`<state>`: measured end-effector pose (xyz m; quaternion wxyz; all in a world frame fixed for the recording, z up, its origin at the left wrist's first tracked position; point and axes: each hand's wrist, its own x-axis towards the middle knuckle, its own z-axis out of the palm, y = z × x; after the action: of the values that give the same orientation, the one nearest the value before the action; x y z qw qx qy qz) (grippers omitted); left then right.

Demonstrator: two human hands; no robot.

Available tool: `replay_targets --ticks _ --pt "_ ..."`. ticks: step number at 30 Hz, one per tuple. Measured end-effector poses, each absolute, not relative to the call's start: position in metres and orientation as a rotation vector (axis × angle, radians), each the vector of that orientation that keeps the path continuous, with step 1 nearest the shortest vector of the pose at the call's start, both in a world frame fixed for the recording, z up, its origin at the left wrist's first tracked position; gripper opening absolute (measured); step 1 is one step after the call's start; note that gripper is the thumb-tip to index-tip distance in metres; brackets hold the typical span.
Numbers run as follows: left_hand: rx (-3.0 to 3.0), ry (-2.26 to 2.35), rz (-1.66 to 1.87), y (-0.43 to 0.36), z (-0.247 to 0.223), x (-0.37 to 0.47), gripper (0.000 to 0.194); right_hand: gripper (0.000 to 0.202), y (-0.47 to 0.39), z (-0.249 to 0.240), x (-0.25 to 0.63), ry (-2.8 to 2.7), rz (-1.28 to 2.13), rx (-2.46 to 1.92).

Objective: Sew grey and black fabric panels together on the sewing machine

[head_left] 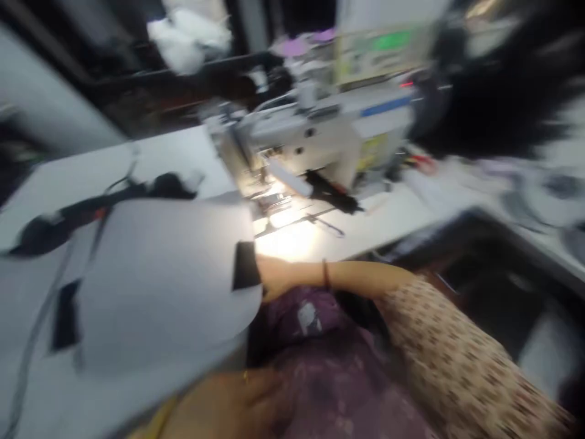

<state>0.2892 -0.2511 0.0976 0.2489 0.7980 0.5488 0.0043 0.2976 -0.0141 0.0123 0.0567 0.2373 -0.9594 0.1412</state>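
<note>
A large white sheet-like panel [169,274] with rounded corners lies to the left, with a black patch [245,266] near its right edge and another black patch [66,315] by its left side. My right hand [273,277] is at the panel's right edge, its fingers hidden there, so its grip cannot be made out. Low in the view, my left hand [228,402] is blurred, its fingers stretched over purple patterned cloth [338,378] at my lap. Just beyond the right hand stands a white sewing machine [315,137], its lamp lighting the needle area.
A black-handled tool [333,192] lies by the machine, near a small thin dark tool [326,225]. Dark cord-like material [123,195] runs behind the panel on the white table [173,155]. At upper right is a person's dark hair [498,85]. White bundles [189,39] are at the back.
</note>
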Motion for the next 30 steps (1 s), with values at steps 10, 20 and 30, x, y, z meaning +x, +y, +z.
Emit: replay_targets --ticks 10,20,30 --pt "1.538 2.484 -0.390 -0.114 0.078 0.117 0.036 0.019 -0.028 -0.016 0.280 -2.817 0.417 0.936" --pt "1.397 2.603 -0.273 -0.053 0.036 0.043 0.051 0.017 -0.052 0.000 0.297 -2.748 0.274 1.254" --pt "1.553 2.714 -0.273 -0.065 0.029 0.039 0.049 0.013 -0.038 0.002 0.283 -2.762 0.399 1.231"
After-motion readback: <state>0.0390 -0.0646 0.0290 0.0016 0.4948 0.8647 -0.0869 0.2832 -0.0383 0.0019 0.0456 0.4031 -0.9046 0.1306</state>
